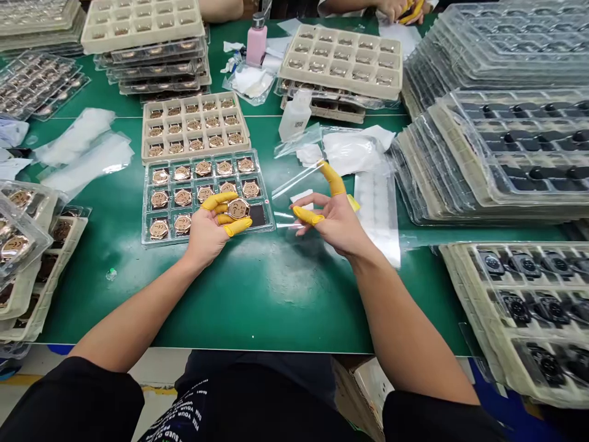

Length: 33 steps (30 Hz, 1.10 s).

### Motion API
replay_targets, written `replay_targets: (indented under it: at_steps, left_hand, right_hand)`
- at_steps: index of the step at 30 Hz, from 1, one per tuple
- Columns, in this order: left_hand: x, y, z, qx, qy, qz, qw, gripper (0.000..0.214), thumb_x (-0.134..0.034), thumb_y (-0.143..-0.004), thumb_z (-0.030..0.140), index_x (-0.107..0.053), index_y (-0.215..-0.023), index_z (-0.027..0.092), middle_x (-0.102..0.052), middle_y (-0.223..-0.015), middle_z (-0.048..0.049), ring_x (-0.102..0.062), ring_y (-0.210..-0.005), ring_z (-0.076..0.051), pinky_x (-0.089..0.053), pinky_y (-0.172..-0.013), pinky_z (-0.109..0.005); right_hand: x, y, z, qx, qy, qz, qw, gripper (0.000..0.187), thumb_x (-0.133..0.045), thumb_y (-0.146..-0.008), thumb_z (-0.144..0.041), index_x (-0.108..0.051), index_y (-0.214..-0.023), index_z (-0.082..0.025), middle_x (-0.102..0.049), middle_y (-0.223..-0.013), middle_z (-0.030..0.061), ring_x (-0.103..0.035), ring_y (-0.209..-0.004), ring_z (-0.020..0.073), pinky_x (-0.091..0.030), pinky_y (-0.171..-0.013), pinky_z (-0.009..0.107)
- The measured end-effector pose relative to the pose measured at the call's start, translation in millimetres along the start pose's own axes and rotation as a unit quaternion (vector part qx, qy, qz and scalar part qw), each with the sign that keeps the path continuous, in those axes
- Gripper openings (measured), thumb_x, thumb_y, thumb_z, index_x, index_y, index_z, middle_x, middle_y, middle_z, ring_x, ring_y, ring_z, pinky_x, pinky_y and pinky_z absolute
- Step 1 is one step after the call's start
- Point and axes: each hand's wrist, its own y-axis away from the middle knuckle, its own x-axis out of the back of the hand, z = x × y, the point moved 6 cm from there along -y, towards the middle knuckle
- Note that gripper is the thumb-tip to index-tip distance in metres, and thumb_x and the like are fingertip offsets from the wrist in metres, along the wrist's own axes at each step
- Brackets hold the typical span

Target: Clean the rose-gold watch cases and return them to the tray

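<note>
My left hand (212, 226), with yellow finger cots, pinches a round rose-gold watch case (238, 209) just above the front right corner of a clear tray (150, 236) that holds several more such cases. My right hand (335, 216), also in yellow cots, holds the edge of a clear plastic bag (294, 190) between thumb and fingers, its index finger pointing up. Both hands hover over the green table (257, 294).
A beige tray of cases (148, 132) lies behind the clear one. Tray stacks stand at the back (142, 27), right (497, 159), front right (515, 319) and left (27, 258). A pink bottle (256, 40), a white bottle (294, 116) and loose bags (359, 150) sit mid-table. Another person's hands (400, 9) work opposite.
</note>
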Motion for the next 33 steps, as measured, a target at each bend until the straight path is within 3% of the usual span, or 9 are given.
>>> replay_targets:
  at_steps: [5, 10, 14, 18, 22, 26, 28, 31, 33]
  left_hand:
    - [-10.6, 3, 0, 0.007, 0.027, -0.052, 0.998, 0.072, -0.097, -0.065, 0.043, -0.070, -0.129, 0.024, -0.073, -0.127, -0.0083, -0.073, -0.091, -0.018, -0.067, -0.079, -0.033]
    - [-19.8, 8, 0, 0.040, 0.032, -0.089, 0.995, 0.060, -0.090, -0.076, 0.046, -0.064, -0.126, 0.024, -0.074, -0.098, -0.0035, -0.071, -0.080, -0.015, -0.064, -0.073, -0.030]
    - [-18.8, 7, 4, 0.032, 0.069, -0.070, 0.995, 0.055, -0.090, -0.077, 0.043, -0.057, -0.116, 0.024, -0.071, -0.100, -0.0018, -0.072, -0.083, -0.014, -0.064, -0.074, -0.029]
    - [-18.8, 7, 3, 0.058, 0.083, -0.065, 0.993, 0.057, -0.089, -0.077, 0.039, -0.057, -0.121, 0.025, -0.066, -0.106, -0.0011, -0.072, -0.076, -0.011, -0.065, -0.070, -0.028]
    - [-16.0, 8, 3, 0.062, 0.067, -0.054, 0.994, 0.072, -0.095, -0.065, 0.027, -0.060, -0.128, 0.025, -0.066, -0.113, -0.0019, -0.072, -0.080, -0.011, -0.066, -0.078, -0.030]
    - [-14.8, 9, 3, 0.074, 0.043, -0.053, 0.995, 0.078, -0.100, -0.054, 0.021, -0.065, -0.123, 0.023, -0.069, -0.103, 0.0004, -0.071, -0.074, -0.009, -0.065, -0.079, -0.028]
    - [-15.0, 9, 3, 0.077, 0.047, -0.053, 0.994, 0.078, -0.101, -0.050, 0.020, -0.067, -0.120, 0.022, -0.070, -0.097, 0.0012, -0.071, -0.074, -0.009, -0.064, -0.078, -0.025]
    - [-13.0, 7, 4, 0.066, 0.069, -0.035, 0.995, 0.076, -0.101, -0.048, 0.019, -0.066, -0.116, 0.021, -0.072, -0.096, 0.0015, -0.072, -0.078, -0.010, -0.063, -0.077, -0.024]
    - [-11.1, 5, 5, 0.046, 0.082, -0.024, 0.995, 0.073, -0.101, -0.051, 0.022, -0.067, -0.116, 0.022, -0.072, -0.096, 0.0018, -0.071, -0.078, -0.011, -0.063, -0.075, -0.024]
  right_hand:
    - [-8, -1, 11, 0.020, 0.033, 0.028, 0.999, 0.095, -0.090, -0.073, -0.046, -0.044, -0.156, -0.039, -0.071, -0.124, 0.0075, -0.071, -0.069, 0.0160, -0.063, -0.059, 0.034]
    - [-21, 2, 22, -0.023, 0.011, -0.004, 1.000, 0.072, -0.090, -0.072, -0.048, -0.064, -0.137, -0.029, -0.072, -0.124, 0.0089, -0.071, -0.072, 0.0165, -0.063, -0.062, 0.035]
    - [-20, 1, 25, -0.045, 0.003, -0.017, 0.999, 0.063, -0.096, -0.064, -0.044, -0.073, -0.118, -0.021, -0.075, -0.117, 0.0082, -0.066, -0.068, 0.0112, -0.064, -0.069, 0.034]
    - [-9, 0, 24, -0.070, 0.014, -0.056, 0.996, 0.076, -0.102, -0.051, -0.036, -0.073, -0.120, -0.021, -0.074, -0.111, 0.0082, -0.075, -0.090, 0.0201, -0.066, -0.090, 0.041]
    - [2, 2, 20, -0.061, 0.103, -0.098, 0.988, 0.073, -0.097, -0.058, -0.029, -0.072, -0.126, -0.025, -0.066, -0.129, 0.0100, -0.077, -0.109, 0.0262, -0.064, -0.102, 0.046]
    - [16, 4, 9, -0.023, 0.192, -0.041, 0.980, 0.055, -0.085, -0.071, -0.027, -0.073, -0.125, -0.021, -0.076, -0.101, 0.0069, -0.079, -0.093, 0.0247, -0.066, -0.093, 0.045]
    - [23, 6, -3, 0.024, 0.273, 0.012, 0.962, 0.047, -0.080, -0.076, -0.025, -0.075, -0.122, -0.020, -0.078, -0.092, 0.0060, -0.078, -0.086, 0.0240, -0.066, -0.090, 0.045]
    - [35, 13, -28, 0.106, 0.398, 0.091, 0.907, 0.033, -0.073, -0.084, -0.025, -0.079, -0.116, -0.021, -0.080, -0.097, 0.0086, -0.077, -0.087, 0.0254, -0.063, -0.088, 0.046]
    - [40, 20, -42, 0.135, 0.406, 0.111, 0.897, 0.030, -0.072, -0.086, -0.027, -0.080, -0.115, -0.023, -0.080, -0.100, 0.0084, -0.077, -0.087, 0.0250, -0.062, -0.088, 0.046]
